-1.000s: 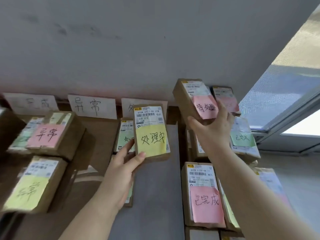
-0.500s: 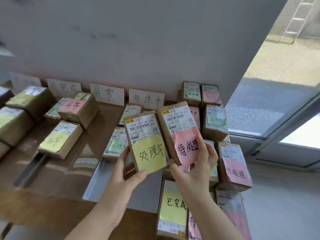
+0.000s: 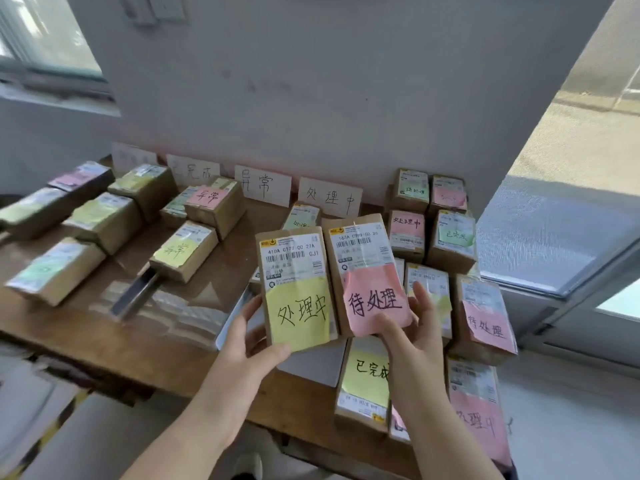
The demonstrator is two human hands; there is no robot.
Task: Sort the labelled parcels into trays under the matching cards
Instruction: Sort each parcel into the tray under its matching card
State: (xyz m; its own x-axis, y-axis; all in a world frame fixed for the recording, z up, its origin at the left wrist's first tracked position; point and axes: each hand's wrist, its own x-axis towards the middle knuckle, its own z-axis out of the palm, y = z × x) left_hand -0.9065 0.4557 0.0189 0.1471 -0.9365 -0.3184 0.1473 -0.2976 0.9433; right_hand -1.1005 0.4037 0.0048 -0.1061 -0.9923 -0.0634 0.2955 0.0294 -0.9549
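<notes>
My left hand (image 3: pixel 250 344) grips a brown parcel with a yellow note reading 处理中 (image 3: pixel 297 289), held upright above the table. Beside it, my right hand (image 3: pixel 410 332) grips a second brown parcel with a pink note reading 待处理 (image 3: pixel 365 268). The two parcels touch side by side. White cards lean on the wall: 处理中 (image 3: pixel 330 197), 异常 (image 3: pixel 262 185), 已完成 (image 3: pixel 193 171) and a blurred one (image 3: pixel 133 157) at far left. A metal tray (image 3: pixel 239 306) lies under the 处理中 card, with a green-noted parcel (image 3: pixel 301 216) at its far end.
Sorted parcels (image 3: pixel 104 216) lie on the wooden table (image 3: pixel 114 337) at the left, two with 异常 notes (image 3: pixel 207 209). A pile of unsorted parcels (image 3: pixel 450 244) fills the right end by a glass door (image 3: pixel 561 237). The wall (image 3: pixel 311 98) stands close behind.
My head has pulled back and tilted up, so more of the table and wall shows. The right hand brought the pink-noted parcel down from the pile to beside the yellow-noted one.
</notes>
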